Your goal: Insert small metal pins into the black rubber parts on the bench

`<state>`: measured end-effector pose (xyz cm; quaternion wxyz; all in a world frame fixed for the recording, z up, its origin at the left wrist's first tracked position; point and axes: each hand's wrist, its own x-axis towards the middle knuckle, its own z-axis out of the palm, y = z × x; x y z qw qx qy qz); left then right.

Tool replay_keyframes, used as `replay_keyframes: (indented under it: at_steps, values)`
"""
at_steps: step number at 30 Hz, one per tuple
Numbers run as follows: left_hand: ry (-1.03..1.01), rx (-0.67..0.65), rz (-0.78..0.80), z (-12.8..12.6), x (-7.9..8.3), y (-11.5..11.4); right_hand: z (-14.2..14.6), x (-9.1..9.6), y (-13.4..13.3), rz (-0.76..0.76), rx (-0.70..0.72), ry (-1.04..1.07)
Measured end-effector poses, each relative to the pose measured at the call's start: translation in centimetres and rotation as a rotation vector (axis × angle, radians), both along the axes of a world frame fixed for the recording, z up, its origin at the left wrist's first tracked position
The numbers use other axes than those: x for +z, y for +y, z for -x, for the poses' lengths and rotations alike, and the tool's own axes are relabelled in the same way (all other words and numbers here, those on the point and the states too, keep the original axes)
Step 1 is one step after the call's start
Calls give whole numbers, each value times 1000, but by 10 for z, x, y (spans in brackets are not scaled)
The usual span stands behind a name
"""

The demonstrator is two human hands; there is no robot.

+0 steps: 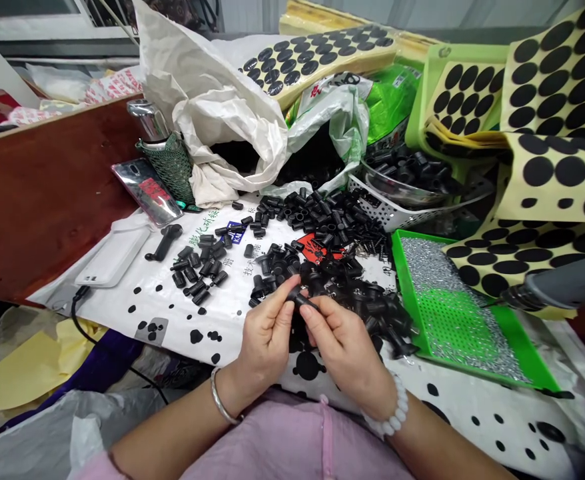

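Left hand (267, 333): thumb and finger pinched on one end of the black part
Right hand (340, 340): same kind of pinch, other end
Black part (303, 300): 1, up between both hands over the bench (235, 297), near edge; I read the two-end grip as steadying something small
Heap (322, 223): black pieces, mid bench, presumably kept within short reach; I can't count it
Loose caps (178, 279): left of the heap, I make it roughly twenty, overlaps hide some
Green tray (414, 300): 1, right edge of bench, walls likely there to stop the silver bits (422, 260) rolling off; bits uncountable
Bags: 2, white (207, 93) and green (395, 100), far edge, mouths facing me, probably for easy reach
Thermos (152, 127): 1, far left corner
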<state>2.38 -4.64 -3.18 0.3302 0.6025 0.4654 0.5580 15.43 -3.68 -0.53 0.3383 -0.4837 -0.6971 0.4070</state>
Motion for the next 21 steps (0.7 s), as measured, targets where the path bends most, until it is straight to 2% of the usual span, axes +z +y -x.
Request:
replay_keyframes:
  at_steps: [5, 10, 13, 15, 21]
  values:
    - [164, -203, -115, 22, 13, 2, -4, 5, 2, 195, 108, 160]
    - [236, -320, -36, 41, 36, -4, -9, 9, -5, 234, 235, 171]
    - [283, -410, -38, 45, 48, -8, -11, 6, -10, 164, 290, 140]
    - [288, -421, -31, 45, 52, -9, -11, 2, -13, 94, 304, 112]
    - [306, -293, -65, 39, 47, -15, -11, -14, -20, -246, 167, 12]
